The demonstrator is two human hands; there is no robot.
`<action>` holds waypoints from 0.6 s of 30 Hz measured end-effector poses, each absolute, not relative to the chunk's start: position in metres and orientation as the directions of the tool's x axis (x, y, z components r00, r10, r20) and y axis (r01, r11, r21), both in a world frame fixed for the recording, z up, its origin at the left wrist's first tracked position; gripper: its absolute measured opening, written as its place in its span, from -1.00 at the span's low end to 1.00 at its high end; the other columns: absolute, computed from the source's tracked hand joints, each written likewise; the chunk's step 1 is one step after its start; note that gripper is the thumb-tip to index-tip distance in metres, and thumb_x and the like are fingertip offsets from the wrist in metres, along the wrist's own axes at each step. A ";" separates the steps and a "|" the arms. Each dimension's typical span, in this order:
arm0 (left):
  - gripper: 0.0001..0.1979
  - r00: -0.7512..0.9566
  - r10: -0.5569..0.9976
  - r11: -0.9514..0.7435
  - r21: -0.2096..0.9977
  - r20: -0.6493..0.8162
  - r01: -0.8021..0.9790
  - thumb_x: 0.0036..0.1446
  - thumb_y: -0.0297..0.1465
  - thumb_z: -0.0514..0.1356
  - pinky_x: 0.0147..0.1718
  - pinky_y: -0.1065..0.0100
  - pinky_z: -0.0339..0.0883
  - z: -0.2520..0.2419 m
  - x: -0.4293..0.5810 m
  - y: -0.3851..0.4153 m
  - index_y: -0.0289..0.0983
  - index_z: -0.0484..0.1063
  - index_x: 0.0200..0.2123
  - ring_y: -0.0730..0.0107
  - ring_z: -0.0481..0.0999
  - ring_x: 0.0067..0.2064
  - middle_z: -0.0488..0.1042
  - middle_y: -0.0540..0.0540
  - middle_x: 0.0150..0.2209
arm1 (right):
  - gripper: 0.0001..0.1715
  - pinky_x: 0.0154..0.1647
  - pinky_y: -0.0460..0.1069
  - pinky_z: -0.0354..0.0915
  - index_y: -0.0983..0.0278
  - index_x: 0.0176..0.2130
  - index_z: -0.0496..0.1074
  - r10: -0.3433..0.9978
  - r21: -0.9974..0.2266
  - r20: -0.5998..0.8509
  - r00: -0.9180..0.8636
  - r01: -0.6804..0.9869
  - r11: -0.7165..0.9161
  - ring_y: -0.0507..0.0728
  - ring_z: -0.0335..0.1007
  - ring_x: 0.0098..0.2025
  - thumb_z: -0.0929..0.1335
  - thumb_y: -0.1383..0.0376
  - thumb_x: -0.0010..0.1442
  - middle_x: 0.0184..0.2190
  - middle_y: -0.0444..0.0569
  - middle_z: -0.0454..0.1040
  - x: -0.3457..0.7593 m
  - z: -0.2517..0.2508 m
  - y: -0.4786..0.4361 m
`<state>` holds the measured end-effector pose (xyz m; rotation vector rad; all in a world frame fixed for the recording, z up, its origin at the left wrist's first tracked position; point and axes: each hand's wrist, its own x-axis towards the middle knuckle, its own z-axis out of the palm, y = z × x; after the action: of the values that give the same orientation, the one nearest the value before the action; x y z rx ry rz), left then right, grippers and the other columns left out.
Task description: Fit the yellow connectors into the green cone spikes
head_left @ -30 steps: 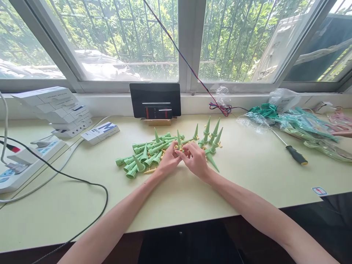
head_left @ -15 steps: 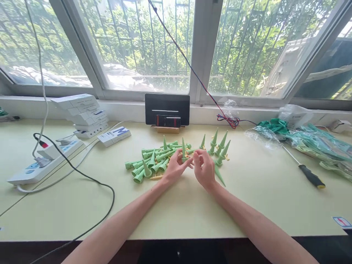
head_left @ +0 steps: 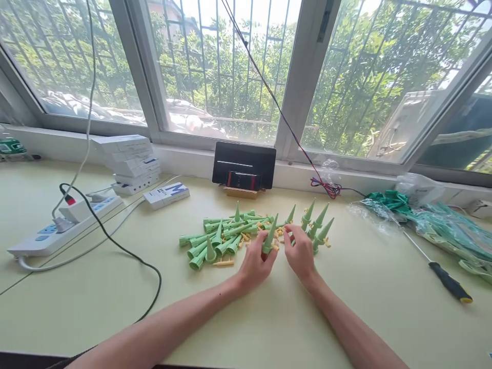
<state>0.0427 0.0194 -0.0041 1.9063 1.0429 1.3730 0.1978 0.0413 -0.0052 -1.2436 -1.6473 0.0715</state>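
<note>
Upright in my left hand (head_left: pixel 257 261) is a green cone-shaped plastic spike (head_left: pixel 271 234), its fingers wrapped round the base. A small yellow valve piece (head_left: pixel 275 247) sticks out from that base, towards my right hand. My right hand (head_left: pixel 302 252) is just to the right, fingers curled together; what they hold, if anything, is hidden. To the left lies a pile of green spikes (head_left: pixel 200 251), most on their sides, a few upright. Small yellow pieces (head_left: pixel 246 238) are scattered among them. Beyond my right hand stand several spikes (head_left: pixel 318 220) with yellow pieces on them.
A tablet (head_left: pixel 246 156) and a phone lean on a stand behind the pile. White boxes (head_left: pixel 132 164) and a power strip (head_left: pixel 65 230) with cables are on the left. A screwdriver (head_left: pixel 448 282) and plastic bags (head_left: pixel 449 236) lie on the right.
The view has tilted and shifted. My left hand has changed its grip on the spike, which now leans slightly right. My right hand has drawn a little away from it.
</note>
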 end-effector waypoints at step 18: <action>-0.84 0.274 0.880 -0.443 0.878 0.388 0.180 0.20 -0.37 0.13 -0.61 0.50 0.07 -0.006 0.020 0.016 -0.22 0.27 -0.14 0.54 0.14 -0.56 0.24 0.08 -0.48 | -0.64 -0.07 0.12 0.27 0.27 -0.13 0.52 0.846 -0.394 0.523 -0.108 0.849 0.352 0.23 0.34 -0.16 0.18 0.44 0.29 -0.25 0.07 0.47 0.199 -0.012 0.056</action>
<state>0.0199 0.0159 -0.0061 1.8116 0.9614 1.2093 0.1990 0.0555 -0.0120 -1.4745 -1.9286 -0.0062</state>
